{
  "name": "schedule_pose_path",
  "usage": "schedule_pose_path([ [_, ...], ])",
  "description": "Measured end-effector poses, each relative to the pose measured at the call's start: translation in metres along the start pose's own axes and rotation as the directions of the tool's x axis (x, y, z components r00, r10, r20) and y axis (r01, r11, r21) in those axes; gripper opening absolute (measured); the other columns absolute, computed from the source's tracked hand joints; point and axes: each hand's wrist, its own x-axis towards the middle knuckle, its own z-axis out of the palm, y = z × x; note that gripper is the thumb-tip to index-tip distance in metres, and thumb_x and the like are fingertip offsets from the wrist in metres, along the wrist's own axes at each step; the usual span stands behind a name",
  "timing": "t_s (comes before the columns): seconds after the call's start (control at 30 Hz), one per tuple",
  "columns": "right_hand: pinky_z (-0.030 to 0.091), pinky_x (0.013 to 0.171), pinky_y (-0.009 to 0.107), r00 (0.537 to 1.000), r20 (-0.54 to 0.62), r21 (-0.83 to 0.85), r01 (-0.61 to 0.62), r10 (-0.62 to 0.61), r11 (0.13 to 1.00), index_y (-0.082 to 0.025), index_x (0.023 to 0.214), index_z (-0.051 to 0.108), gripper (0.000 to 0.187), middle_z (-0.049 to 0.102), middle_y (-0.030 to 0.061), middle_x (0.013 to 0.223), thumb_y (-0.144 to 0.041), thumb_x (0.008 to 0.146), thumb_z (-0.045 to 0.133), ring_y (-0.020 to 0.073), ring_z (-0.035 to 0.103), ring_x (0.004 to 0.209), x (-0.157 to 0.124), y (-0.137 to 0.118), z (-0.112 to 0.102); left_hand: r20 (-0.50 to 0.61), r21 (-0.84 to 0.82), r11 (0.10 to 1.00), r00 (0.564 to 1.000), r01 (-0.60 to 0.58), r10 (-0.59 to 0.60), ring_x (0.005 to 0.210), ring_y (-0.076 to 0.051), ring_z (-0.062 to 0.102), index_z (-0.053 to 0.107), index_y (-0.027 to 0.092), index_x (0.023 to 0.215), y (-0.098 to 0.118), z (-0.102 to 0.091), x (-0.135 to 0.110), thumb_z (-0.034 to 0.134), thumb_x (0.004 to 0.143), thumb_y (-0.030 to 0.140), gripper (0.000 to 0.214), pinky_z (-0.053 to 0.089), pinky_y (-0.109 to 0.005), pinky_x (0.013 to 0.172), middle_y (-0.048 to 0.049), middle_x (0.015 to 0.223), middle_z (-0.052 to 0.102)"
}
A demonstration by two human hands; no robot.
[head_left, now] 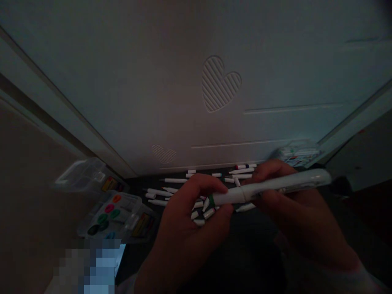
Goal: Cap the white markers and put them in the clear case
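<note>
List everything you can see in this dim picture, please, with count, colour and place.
marker: one, white barrel with a green band at its left end, held level between both hands.
caps: several, white, in the left hand's palm.
loose markers: many, white, exact count unclear, scattered on the dark floor behind the hands.
clear case: one, transparent, showing coloured round spots, lower left on the floor.
clear lid: one, transparent, behind the case.
small box: one, pale and blurred, right of the markers.
panel: one, white with two embossed hearts, across the back.
left hand: holds the caps and pinches the marker's green end.
right hand: grips the marker's barrel.
</note>
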Motion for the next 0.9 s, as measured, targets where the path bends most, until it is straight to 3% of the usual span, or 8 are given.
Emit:
schedule_pose_path([
  [0.2, 0.052, 0.050, 0.024, 1.000, -0.004, 0.017, -0.004, 0.004, 1.000, -0.032, 0.092, 0.060, 0.019, 0.066, -0.0013, 0.074, -0.033, 0.074, 0.065, 0.0137, 0.061, 0.059, 0.0005, 0.0029, 0.0002, 0.002, -0.030, 0.997, 0.998, 0.067, -0.067, 0.075, -0.015, 0.059, 0.056, 0.023, 0.084, -0.0019, 0.0012, 0.0016, 0.059, 0.075, 0.016, 0.012, 0.046, -0.026, 0.069, 0.0007, 0.080, 0.062],
  [0.37, 0.050, 0.047, 0.022, 0.998, -0.042, -0.028, 0.053, -0.055, 0.998, -0.031, 0.099, 0.062, 0.023, 0.061, -0.0010, 0.065, -0.037, 0.076, 0.061, 0.0124, 0.057, 0.054, -0.0021, 0.0042, -0.0016, -0.009, -0.057, 0.996, 0.998, 0.064, -0.065, 0.076, -0.016, 0.059, 0.056, 0.021, 0.084, -0.0015, 0.0009, 0.0020, 0.059, 0.074, 0.016, 0.012, 0.046, -0.026, 0.069, -0.0003, 0.081, 0.062],
  [0.9, 0.052, 0.052, 0.025, 1.000, -0.024, -0.010, 0.001, -0.001, 1.000, -0.029, 0.092, 0.062, 0.018, 0.064, 0.0007, 0.073, -0.037, 0.076, 0.061, 0.0146, 0.061, 0.062, -0.0018, 0.0044, -0.0017, -0.003, -0.032, 0.997, 0.998, 0.069, -0.069, 0.076, -0.015, 0.059, 0.056, 0.023, 0.085, -0.0022, 0.0000, 0.0005, 0.059, 0.075, 0.015, 0.013, 0.046, -0.026, 0.069, 0.0004, 0.082, 0.061],
])
